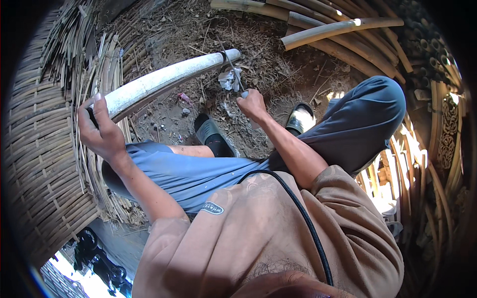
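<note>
My left hand (103,130) grips the near end of a thick, pale length of bamboo (164,82), with the thumb over the top and fingers at its side. The bamboo slants away up to the right above the ground. Closed in a fist, my right hand (252,107) holds the handle of a long, thin tool that looks like a knife (233,68). Its narrow blade points away from me and crosses the far end of the bamboo at a dark band. The blade's exact shape is hard to make out.
Woven bamboo panelling (42,154) stands at the left, with thin bamboo strips (69,44) stacked beyond it. Split bamboo poles (343,32) lie at the far right. Crumpled white scrap (228,79) and dry shavings litter the ground near my sandals (301,118).
</note>
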Available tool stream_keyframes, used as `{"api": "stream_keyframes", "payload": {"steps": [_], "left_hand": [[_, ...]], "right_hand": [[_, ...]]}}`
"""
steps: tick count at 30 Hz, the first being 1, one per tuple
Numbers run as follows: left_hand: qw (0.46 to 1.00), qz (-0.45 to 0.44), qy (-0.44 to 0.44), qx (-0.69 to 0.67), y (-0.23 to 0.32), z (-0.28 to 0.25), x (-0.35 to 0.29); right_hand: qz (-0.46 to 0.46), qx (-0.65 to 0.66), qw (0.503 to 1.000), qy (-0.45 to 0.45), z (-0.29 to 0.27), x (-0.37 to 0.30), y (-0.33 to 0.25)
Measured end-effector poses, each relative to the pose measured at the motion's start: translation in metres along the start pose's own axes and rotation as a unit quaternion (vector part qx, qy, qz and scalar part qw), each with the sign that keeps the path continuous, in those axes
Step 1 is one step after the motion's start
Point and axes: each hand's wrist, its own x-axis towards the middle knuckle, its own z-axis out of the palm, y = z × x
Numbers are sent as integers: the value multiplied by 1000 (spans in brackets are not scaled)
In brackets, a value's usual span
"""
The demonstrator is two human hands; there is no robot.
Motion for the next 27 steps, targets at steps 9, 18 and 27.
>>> {"api": "stream_keyframes", "payload": {"steps": [9,18,27], "left_hand": [[992,-28,-114,-41,9,-17,-3],[995,13,-103,4,-5,-14,1],[994,1,-111,9,2,-18,2]], "right_hand": [[-2,14,1000,-2,-1,-10,0],[-76,20,997,18,-6,-9,2],[-141,0,988,-54,-18,-24,-33]]}}
